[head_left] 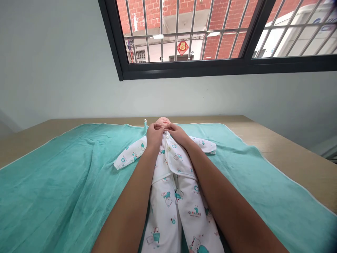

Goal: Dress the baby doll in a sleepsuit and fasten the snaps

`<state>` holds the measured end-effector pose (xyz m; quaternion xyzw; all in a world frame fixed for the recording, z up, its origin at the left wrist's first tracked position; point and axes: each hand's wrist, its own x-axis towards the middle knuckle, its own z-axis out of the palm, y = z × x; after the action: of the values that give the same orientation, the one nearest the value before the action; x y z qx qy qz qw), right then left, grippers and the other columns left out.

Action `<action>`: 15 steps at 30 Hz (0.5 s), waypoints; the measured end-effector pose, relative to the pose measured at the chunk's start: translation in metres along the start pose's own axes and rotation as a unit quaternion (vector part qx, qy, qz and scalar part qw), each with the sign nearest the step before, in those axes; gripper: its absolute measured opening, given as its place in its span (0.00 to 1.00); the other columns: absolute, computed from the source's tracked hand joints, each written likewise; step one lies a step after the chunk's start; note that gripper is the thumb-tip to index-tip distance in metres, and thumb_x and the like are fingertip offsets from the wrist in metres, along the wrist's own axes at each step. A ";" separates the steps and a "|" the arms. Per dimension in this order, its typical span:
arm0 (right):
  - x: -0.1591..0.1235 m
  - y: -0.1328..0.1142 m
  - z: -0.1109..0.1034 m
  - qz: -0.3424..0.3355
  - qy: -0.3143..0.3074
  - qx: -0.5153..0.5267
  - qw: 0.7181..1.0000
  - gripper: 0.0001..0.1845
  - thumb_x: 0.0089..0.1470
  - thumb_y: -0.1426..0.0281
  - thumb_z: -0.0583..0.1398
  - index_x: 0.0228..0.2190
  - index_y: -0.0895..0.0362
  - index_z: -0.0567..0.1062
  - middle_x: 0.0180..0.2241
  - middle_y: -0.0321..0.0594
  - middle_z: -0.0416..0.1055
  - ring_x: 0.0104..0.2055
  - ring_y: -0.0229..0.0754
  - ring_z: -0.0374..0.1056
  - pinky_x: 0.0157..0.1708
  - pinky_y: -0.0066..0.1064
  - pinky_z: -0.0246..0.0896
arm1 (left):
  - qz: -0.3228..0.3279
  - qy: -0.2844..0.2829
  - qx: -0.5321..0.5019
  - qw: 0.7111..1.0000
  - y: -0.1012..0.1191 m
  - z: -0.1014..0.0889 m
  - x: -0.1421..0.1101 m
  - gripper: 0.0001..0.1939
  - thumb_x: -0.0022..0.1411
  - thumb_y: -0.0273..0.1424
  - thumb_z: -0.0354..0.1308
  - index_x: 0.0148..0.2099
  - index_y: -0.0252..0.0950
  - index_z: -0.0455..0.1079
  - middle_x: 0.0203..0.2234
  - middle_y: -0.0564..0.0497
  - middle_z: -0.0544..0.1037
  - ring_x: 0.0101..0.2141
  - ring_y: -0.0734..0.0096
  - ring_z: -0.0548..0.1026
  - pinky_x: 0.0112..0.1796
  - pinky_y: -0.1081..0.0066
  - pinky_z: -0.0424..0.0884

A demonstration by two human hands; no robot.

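Note:
A baby doll [163,121] lies on its back, its head at the far end, partly hidden behind my hands. It wears a white baby top [171,154] printed with small teal animals, and matching trousers [164,211]. Both sleeves stretch out to the sides. At the neck, my left hand [155,134] pinches the collar edge of the top with bent fingers. My right hand [177,133] meets it there, its fingertips also closed on the collar. Just below them a snap button [167,136] shows on the front flap. Exactly what sits between the fingertips is hidden.
A teal blanket [65,175] with some folds spreads under the doll over a wooden table [279,154]. Behind the table stands a pale wall [65,70]. Above it is a dark-framed window [184,72] with metal bars.

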<state>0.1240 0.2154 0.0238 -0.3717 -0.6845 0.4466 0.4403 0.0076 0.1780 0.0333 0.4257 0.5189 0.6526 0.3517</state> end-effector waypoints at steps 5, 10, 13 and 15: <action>-0.002 0.001 -0.003 0.015 0.000 -0.005 1.000 0.15 0.42 0.60 0.63 0.31 0.57 0.74 0.32 0.35 0.72 0.35 0.39 0.65 0.36 0.29 0.58 | 0.009 0.070 0.113 0.991 -0.012 -0.009 0.009 0.10 0.47 0.22 0.56 0.35 0.36 0.68 0.30 0.52 0.75 0.30 0.73 0.72 0.33 0.73 0.67; -0.004 -0.013 -0.002 0.051 0.066 -0.067 0.994 0.16 0.48 0.56 0.58 0.23 0.56 0.68 0.24 0.33 0.65 0.26 0.35 0.59 0.27 0.27 0.52 | 0.016 0.007 0.220 0.975 -0.007 -0.017 0.011 0.06 0.47 0.24 0.56 0.29 0.35 0.73 0.27 0.50 0.78 0.29 0.69 0.73 0.32 0.71 0.66; -0.002 -0.029 0.004 0.058 0.052 -0.224 0.971 0.24 0.50 0.52 0.56 0.15 0.56 0.62 0.18 0.34 0.58 0.23 0.36 0.55 0.25 0.29 0.46 | 0.030 -0.042 0.238 0.970 -0.004 -0.018 0.010 0.07 0.50 0.31 0.57 0.29 0.35 0.75 0.25 0.49 0.79 0.30 0.66 0.74 0.30 0.71 0.65; 0.000 -0.036 0.006 0.051 0.046 -0.308 0.949 0.24 0.48 0.54 0.59 0.13 0.55 0.60 0.16 0.35 0.57 0.24 0.37 0.55 0.25 0.30 0.45 | 0.048 -0.068 0.249 0.965 -0.004 -0.018 0.010 0.09 0.51 0.32 0.56 0.29 0.34 0.76 0.26 0.48 0.79 0.31 0.65 0.74 0.30 0.71 0.64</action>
<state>0.1140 0.2021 0.0563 -0.5441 -0.7476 0.2185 0.3119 -0.0124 0.1811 0.0299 0.5676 0.6188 0.4887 0.2370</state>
